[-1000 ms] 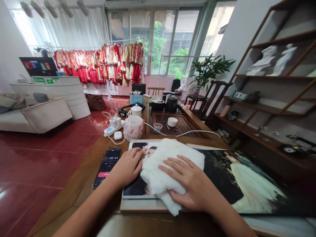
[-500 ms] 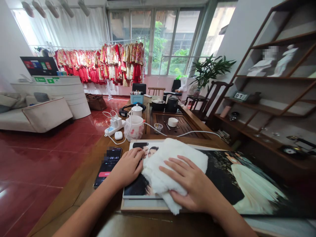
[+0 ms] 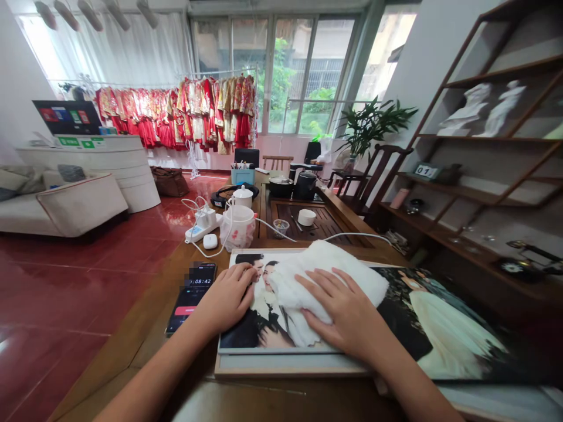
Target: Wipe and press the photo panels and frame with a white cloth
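A fluffy white cloth point(image 3: 328, 275) lies bunched on a framed wedding photo point(image 3: 264, 316). My right hand point(image 3: 341, 308) rests over the cloth, gripping it against the photo with spread, slightly bent fingers. At the photo's left side, my left hand point(image 3: 231, 296) lies with its fingers over the edge, holding nothing. A phone point(image 3: 191, 296) showing a running timer sits left of that hand. To the right stretches a larger dark photo panel point(image 3: 461, 334) with a white gown in it. The cloth hides part of the first photo.
Beyond the photos stand a white cup-like container point(image 3: 238, 228), a power strip point(image 3: 203, 227) and a tea tray point(image 3: 281, 220) with a small white bowl point(image 3: 307, 217). A white cable point(image 3: 352, 235) crosses the table. Wooden shelves point(image 3: 479, 205) stand at the right.
My right hand has slid the cloth to the right and slightly away from me, uncovering more of the couple's photo. My left hand stays in place.
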The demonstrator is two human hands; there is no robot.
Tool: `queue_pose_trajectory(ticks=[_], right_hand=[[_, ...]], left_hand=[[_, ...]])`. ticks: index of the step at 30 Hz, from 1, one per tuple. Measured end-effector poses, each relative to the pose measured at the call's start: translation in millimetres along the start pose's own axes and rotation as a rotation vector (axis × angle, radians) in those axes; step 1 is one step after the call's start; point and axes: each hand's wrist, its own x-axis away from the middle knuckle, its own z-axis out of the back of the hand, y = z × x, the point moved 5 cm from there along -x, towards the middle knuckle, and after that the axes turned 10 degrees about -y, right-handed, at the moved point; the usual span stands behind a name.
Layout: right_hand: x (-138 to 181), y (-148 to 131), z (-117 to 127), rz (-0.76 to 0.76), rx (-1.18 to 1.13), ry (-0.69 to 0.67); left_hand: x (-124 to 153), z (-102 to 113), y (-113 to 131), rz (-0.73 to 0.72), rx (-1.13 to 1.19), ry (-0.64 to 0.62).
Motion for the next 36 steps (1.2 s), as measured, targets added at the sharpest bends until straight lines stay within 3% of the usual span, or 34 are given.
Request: queue_pose_trajectory(ticks=[8, 17, 28, 36], right_hand=[[2, -28, 6, 0.209, -0.145, -0.051], [0, 2, 2, -0.055, -0.025, 0.016], [2, -30, 7, 0.230, -0.154, -0.053], [0, -1, 4, -0.023, -0.044, 0.023]], left_hand=[[0, -1, -1, 0.001, 0.009, 0.009], [0, 0, 0, -0.004, 0.018, 0.024], [0, -2, -2, 0.008, 0.009, 0.014], [-1, 0, 0, 0.000, 0.012, 0.009]])
